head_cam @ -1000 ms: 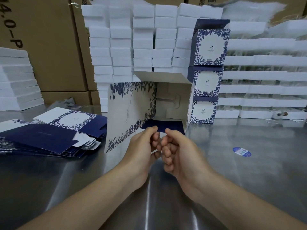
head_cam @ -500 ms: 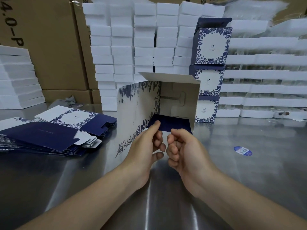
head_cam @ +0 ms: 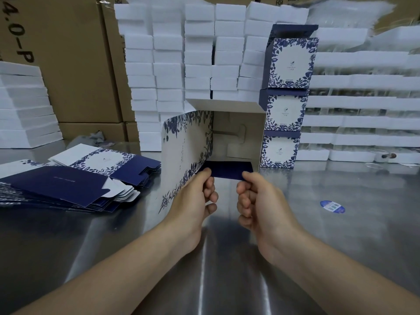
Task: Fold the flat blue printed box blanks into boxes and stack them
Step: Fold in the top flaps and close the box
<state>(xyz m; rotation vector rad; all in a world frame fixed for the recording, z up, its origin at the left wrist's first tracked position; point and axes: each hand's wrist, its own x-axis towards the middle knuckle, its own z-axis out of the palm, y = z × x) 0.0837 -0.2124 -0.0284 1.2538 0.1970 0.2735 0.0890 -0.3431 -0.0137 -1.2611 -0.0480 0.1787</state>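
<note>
A half-formed blue-and-white printed box (head_cam: 188,151) lies on its side on the steel table, its open end facing me. A dark blue flap (head_cam: 227,170) sticks out at its bottom edge. My left hand (head_cam: 195,196) pinches the flap's left corner and my right hand (head_cam: 259,196) pinches its right corner. A fanned pile of flat box blanks (head_cam: 68,180) lies at the left. Three folded boxes (head_cam: 286,98) stand stacked in a column behind the open box, to its right.
White foam blocks (head_cam: 181,60) are piled high along the back, with more white foam trays (head_cam: 363,110) at right and left. Brown cartons (head_cam: 68,53) stand behind. A round blue sticker (head_cam: 332,206) lies on the steel table (head_cam: 227,258).
The box has slid a little to the right and away from me. My hands have spread apart along the dark blue flap, from its middle out to its two corners.
</note>
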